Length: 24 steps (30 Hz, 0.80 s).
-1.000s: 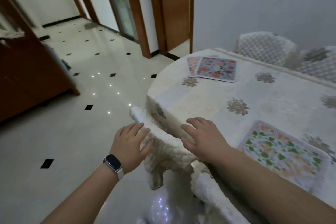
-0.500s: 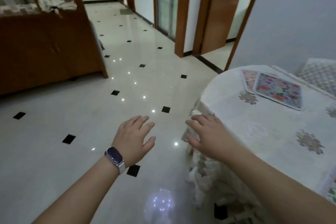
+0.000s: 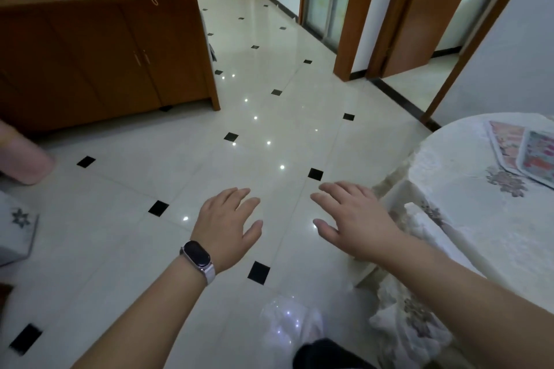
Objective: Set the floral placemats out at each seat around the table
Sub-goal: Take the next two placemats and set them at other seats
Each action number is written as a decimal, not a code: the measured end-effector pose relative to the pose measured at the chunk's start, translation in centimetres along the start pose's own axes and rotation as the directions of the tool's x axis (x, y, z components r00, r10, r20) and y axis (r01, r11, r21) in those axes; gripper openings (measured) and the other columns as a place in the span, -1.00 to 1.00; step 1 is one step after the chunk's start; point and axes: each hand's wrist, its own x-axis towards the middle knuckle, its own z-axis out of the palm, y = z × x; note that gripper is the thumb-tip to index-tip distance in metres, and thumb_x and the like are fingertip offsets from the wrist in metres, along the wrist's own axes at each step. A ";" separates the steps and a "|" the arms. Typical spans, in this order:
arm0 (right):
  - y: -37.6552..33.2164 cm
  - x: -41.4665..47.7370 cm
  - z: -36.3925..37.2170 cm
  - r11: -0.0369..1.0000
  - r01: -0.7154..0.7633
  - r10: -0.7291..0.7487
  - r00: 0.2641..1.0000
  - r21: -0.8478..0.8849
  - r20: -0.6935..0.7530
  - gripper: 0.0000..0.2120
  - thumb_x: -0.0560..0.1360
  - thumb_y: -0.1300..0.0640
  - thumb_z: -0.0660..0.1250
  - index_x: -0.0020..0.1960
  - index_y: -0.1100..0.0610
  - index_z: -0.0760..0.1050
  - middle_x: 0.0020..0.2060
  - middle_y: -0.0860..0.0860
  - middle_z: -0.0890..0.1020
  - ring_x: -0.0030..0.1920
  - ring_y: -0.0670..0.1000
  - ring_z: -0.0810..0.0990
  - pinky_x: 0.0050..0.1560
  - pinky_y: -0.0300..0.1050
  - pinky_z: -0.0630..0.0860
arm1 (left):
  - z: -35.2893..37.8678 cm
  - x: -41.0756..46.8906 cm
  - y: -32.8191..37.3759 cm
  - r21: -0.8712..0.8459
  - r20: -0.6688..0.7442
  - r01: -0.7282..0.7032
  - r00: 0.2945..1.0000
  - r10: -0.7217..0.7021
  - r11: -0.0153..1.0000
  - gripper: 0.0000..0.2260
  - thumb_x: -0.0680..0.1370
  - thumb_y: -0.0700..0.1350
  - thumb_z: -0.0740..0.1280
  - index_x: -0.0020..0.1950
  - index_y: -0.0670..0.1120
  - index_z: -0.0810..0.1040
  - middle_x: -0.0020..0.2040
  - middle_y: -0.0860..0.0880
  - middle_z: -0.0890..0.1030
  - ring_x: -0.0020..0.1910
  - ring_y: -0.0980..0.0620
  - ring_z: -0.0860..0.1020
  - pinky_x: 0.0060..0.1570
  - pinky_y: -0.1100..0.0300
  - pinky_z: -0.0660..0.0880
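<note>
Two floral placemats lie overlapping at the right edge of the head view on the round table (image 3: 467,219), which wears a cream lace cloth: a pink-orange placemat (image 3: 503,141) partly under a blue-bordered placemat (image 3: 539,156). My left hand (image 3: 227,225), with a dark wristband, hovers over the floor, fingers spread and empty. My right hand (image 3: 353,222) is stretched out flat beside the table's left edge, touching nothing. Both hands are left of the table and well short of the placemats.
A white-covered chair (image 3: 425,237) stands tucked against the table just right of my right hand. A brown wooden cabinet (image 3: 99,63) fills the upper left. A pink object (image 3: 24,156) and a white box (image 3: 15,234) sit at the left edge. Glossy tiled floor (image 3: 269,129) runs toward doorways.
My view has swung left, away from the table. Both hands left the chair's cloth cover and now hover empty over the floor; the green placemat has gone out of view.
</note>
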 end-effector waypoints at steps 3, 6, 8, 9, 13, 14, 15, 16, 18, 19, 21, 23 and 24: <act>0.2 2.9 1.5 0.999 0.000 0.000 1.000 0.046 0.001 -0.55 0.48 -0.16 0.15 0.21 0.06 0.55 0.14 0.03 0.62 0.13 0.14 0.58 0.12 0.06 0.49 | 0.7 1.8 -2.0 -0.001 0.014 0.011 1.000 -0.011 1.000 -0.60 0.49 0.13 0.18 0.20 -0.01 0.58 0.25 -0.05 0.57 0.24 -0.12 0.51 0.15 -0.05 0.44; 1.2 6.6 3.2 0.997 0.003 -0.001 1.000 0.074 -0.020 -0.57 0.48 -0.13 0.14 0.18 0.09 0.56 0.11 0.04 0.63 0.10 0.16 0.59 0.10 0.06 0.50 | 1.2 4.7 -4.2 0.012 0.019 0.025 1.000 -0.025 1.000 -0.60 0.49 0.13 0.18 0.20 -0.02 0.57 0.25 -0.05 0.57 0.26 -0.14 0.49 0.16 -0.08 0.44; 2.2 9.7 4.2 0.996 0.004 0.000 0.999 0.088 -0.046 -0.58 0.49 -0.12 0.14 0.17 0.10 0.56 0.11 0.04 0.63 0.09 0.16 0.59 0.09 0.05 0.50 | 1.4 7.4 -5.7 0.026 0.011 0.038 0.999 -0.038 0.999 -0.61 0.48 0.13 0.19 0.19 -0.02 0.58 0.24 -0.06 0.58 0.26 -0.14 0.49 0.13 -0.08 0.45; 2.8 11.4 4.7 0.995 0.002 0.004 0.999 0.098 -0.053 -0.58 0.49 -0.11 0.14 0.17 0.10 0.56 0.11 0.04 0.63 0.09 0.16 0.59 0.08 0.05 0.50 | 1.4 8.9 -6.4 0.032 0.010 0.045 0.999 -0.046 0.998 -0.61 0.48 0.13 0.19 0.18 -0.03 0.58 0.24 -0.06 0.58 0.26 -0.15 0.49 0.13 -0.09 0.45; 5.2 18.6 5.9 0.990 -0.032 0.039 0.998 0.140 -0.048 -0.57 0.48 -0.12 0.13 0.16 0.10 0.57 0.11 0.04 0.63 0.10 0.16 0.59 0.06 0.06 0.51 | 1.1 15.5 -9.2 0.059 0.031 0.063 0.997 -0.065 0.996 -0.60 0.49 0.14 0.17 0.20 -0.02 0.57 0.25 -0.04 0.57 0.26 -0.13 0.49 0.13 -0.08 0.45; 5.9 20.4 6.0 0.989 -0.040 0.047 0.998 0.144 -0.041 -0.57 0.48 -0.12 0.12 0.15 0.09 0.57 0.12 0.04 0.63 0.10 0.16 0.59 0.06 0.06 0.51 | 0.9 17.3 -9.7 0.063 0.032 0.061 0.998 -0.063 0.996 -0.59 0.49 0.14 0.17 0.20 -0.02 0.58 0.25 -0.04 0.57 0.26 -0.12 0.49 0.13 -0.06 0.45; 6.6 22.0 6.0 0.988 -0.050 0.057 0.998 0.147 -0.039 -0.56 0.47 -0.12 0.11 0.15 0.09 0.58 0.12 0.04 0.63 0.11 0.15 0.59 0.05 0.06 0.51 | 0.7 19.1 -10.2 0.068 0.029 0.056 0.998 -0.058 0.996 -0.59 0.49 0.14 0.16 0.21 -0.01 0.58 0.25 -0.03 0.57 0.25 -0.11 0.49 0.13 -0.05 0.45; 7.3 23.5 6.0 0.987 -0.059 0.067 0.997 0.151 -0.044 -0.56 0.47 -0.13 0.11 0.14 0.09 0.58 0.11 0.03 0.63 0.11 0.15 0.58 0.03 0.06 0.52 | 0.4 20.8 -10.7 0.077 0.028 0.052 0.998 -0.054 0.996 -0.59 0.49 0.15 0.16 0.22 -0.01 0.57 0.26 -0.02 0.57 0.26 -0.10 0.49 0.14 -0.05 0.45; 8.7 26.4 5.7 0.986 -0.069 0.080 0.995 0.149 -0.066 -0.56 0.47 -0.12 0.12 0.12 0.10 0.59 0.10 0.04 0.63 0.10 0.15 0.59 -0.01 0.05 0.55 | -0.2 24.4 -11.4 0.099 0.012 0.045 0.999 -0.047 0.994 -0.58 0.50 0.15 0.15 0.24 0.00 0.56 0.27 -0.02 0.56 0.27 -0.09 0.48 0.14 -0.04 0.45; 9.5 27.8 5.5 0.987 -0.071 0.083 0.994 0.144 -0.074 -0.57 0.46 -0.12 0.12 0.12 0.10 0.59 0.10 0.04 0.63 0.09 0.16 0.59 -0.02 0.05 0.55 | -0.4 26.1 -11.6 0.104 -0.001 0.043 0.999 -0.043 0.994 -0.57 0.50 0.16 0.15 0.24 0.00 0.56 0.27 -0.02 0.56 0.27 -0.09 0.48 0.14 -0.04 0.45; 11.0 30.2 5.0 0.986 -0.080 0.091 0.993 0.144 -0.071 -0.57 0.47 -0.12 0.13 0.13 0.11 0.59 0.11 0.06 0.63 0.10 0.17 0.58 -0.02 0.05 0.55 | -0.6 29.3 -11.9 0.100 -0.018 0.037 0.999 -0.036 0.994 -0.57 0.50 0.15 0.15 0.25 0.00 0.55 0.28 -0.02 0.55 0.27 -0.09 0.46 0.13 -0.03 0.45; 12.3 31.9 4.7 0.984 -0.101 0.112 0.991 0.143 -0.069 -0.57 0.47 -0.11 0.13 0.13 0.11 0.58 0.13 0.06 0.62 0.11 0.18 0.57 -0.01 0.05 0.55 | -0.5 31.9 -12.0 0.089 -0.028 0.029 0.999 -0.027 0.996 -0.58 0.50 0.15 0.16 0.25 0.00 0.55 0.28 -0.02 0.55 0.27 -0.08 0.46 0.14 -0.03 0.44; 12.9 32.5 4.5 0.984 -0.116 0.127 0.989 0.138 -0.074 -0.57 0.47 -0.11 0.13 0.13 0.10 0.58 0.13 0.06 0.62 0.11 0.17 0.57 -0.01 0.05 0.55 | -0.4 33.0 -12.0 0.087 -0.027 0.020 0.999 -0.018 0.996 -0.58 0.50 0.15 0.16 0.25 0.01 0.55 0.29 -0.02 0.55 0.27 -0.07 0.46 0.14 -0.02 0.44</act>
